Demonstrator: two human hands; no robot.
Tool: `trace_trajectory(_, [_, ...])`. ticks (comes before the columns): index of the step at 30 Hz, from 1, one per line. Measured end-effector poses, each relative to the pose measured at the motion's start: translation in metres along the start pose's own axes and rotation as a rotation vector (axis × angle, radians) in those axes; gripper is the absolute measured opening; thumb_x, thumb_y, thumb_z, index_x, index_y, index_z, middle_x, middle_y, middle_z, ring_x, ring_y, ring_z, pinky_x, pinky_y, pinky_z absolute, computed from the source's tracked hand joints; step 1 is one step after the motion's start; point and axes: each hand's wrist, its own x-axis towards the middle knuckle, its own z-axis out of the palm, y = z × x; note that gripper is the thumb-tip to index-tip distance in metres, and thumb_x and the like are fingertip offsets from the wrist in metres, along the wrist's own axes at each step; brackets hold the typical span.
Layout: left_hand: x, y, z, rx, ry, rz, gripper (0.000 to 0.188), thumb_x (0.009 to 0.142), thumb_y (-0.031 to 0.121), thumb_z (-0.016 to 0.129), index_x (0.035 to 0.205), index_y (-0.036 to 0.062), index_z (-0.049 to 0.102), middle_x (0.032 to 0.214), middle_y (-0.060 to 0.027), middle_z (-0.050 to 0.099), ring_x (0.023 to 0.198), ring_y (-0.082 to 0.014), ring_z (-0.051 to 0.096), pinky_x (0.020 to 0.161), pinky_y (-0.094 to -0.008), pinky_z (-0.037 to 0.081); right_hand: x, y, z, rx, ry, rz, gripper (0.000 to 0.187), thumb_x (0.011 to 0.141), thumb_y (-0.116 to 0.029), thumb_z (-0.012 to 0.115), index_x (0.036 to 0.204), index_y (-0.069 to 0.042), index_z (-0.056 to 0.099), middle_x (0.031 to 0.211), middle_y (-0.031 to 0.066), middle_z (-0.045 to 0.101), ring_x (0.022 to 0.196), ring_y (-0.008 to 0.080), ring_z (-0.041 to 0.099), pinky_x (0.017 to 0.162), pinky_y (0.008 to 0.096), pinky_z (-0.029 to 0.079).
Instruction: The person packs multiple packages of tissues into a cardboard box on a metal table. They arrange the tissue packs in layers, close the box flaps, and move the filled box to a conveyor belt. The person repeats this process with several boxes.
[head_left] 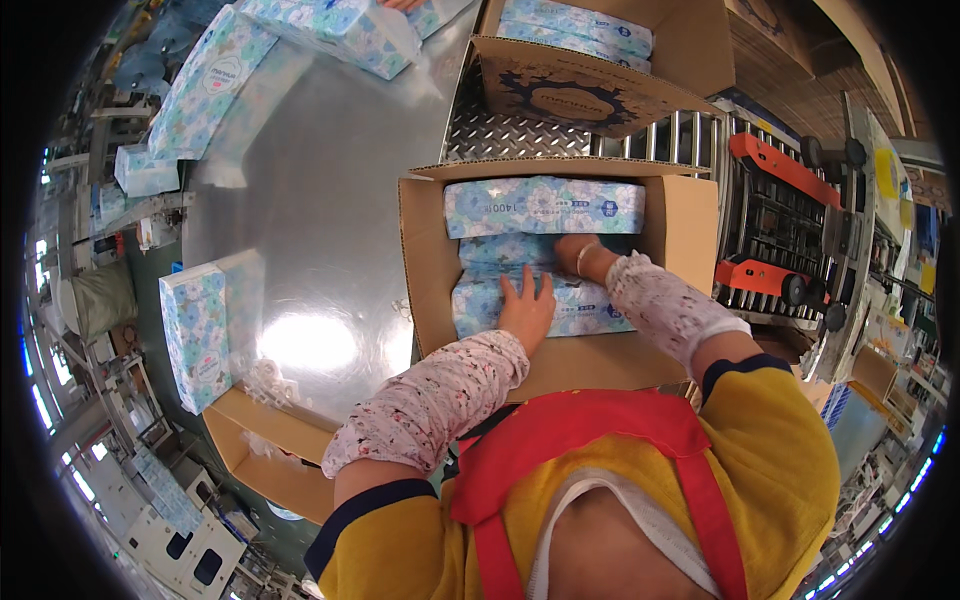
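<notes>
The open carton [565, 365] seems nearly filled, left hand [527, 308] spread on the front pack [590, 308], right hand [577, 253] too hidden to tell, more packs [208, 90] lying on the worktop [310, 220].

Orange bars [785, 169] and, seemingly, a sack [106, 300]

Matt cardboard is seen in the box [428, 300] and in the carton [575, 95] beyond it. The packs [545, 205] inside the box are wrapped in smooth, slightly glossy plastic film. To the left of the box, the table [320, 230] is surfaced in smooth, shiny metal, from which a white glare is reflected. Beyond the box, the metal plate [520, 138] is roughened by raised treads. Near the box, the apron [580, 425] is made of matt cloth, the sleeves [430, 400] of thin, crinkled cloth.
</notes>
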Motion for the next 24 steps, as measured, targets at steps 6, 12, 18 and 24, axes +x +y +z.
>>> trace_trajectory(6, [0.001,-0.014,-0.011,-0.084,-0.052,0.061,0.061,0.079,0.013,0.054,0.135,0.0251,0.033,0.131,-0.0225,0.039,0.109,-0.0459,0.045,0.087,-0.0606,0.035,0.022,0.013,0.021,-0.064,0.005,-0.090,0.020,0.077,-0.017,0.055,0.086,-0.005,0.068,0.090,0.0166,0.066,0.086,0.0331,0.064,0.073,0.0423,0.052])
trace_trajectory(12, [0.031,-0.024,-0.034,-0.424,-0.512,0.112,0.087,0.075,0.002,0.055,0.140,0.0449,0.016,0.114,-0.0224,0.049,0.092,-0.0380,0.057,0.084,-0.0462,0.043,0.023,0.028,0.003,0.053,0.107,0.002,0.021,0.070,-0.017,0.058,0.085,-0.005,0.066,0.087,0.0183,0.065,0.083,0.0336,0.064,0.071,0.0418,0.052])
trace_trajectory(18, [0.051,-0.026,0.020,-0.317,-0.525,0.033,0.092,0.076,-0.002,0.053,0.137,0.0526,0.012,0.108,-0.0214,0.050,0.090,-0.0374,0.058,0.082,-0.0440,0.044,0.038,0.033,0.012,0.139,0.272,0.054,0.021,0.069,-0.021,0.060,0.083,-0.006,0.066,0.087,0.0166,0.065,0.084,0.0318,0.064,0.073,0.0415,0.051])
trace_trajectory(24, [0.078,-0.011,0.096,-0.017,-0.304,-0.207,0.057,0.093,0.019,0.036,0.132,0.0567,0.020,0.113,-0.0182,0.048,0.105,-0.0402,0.048,0.085,-0.0595,0.038,0.050,0.047,0.004,0.117,0.439,0.126,0.020,0.069,-0.019,0.057,0.084,-0.007,0.064,0.073,0.0180,0.063,0.069,0.0347,0.063,0.063,0.0432,0.051])
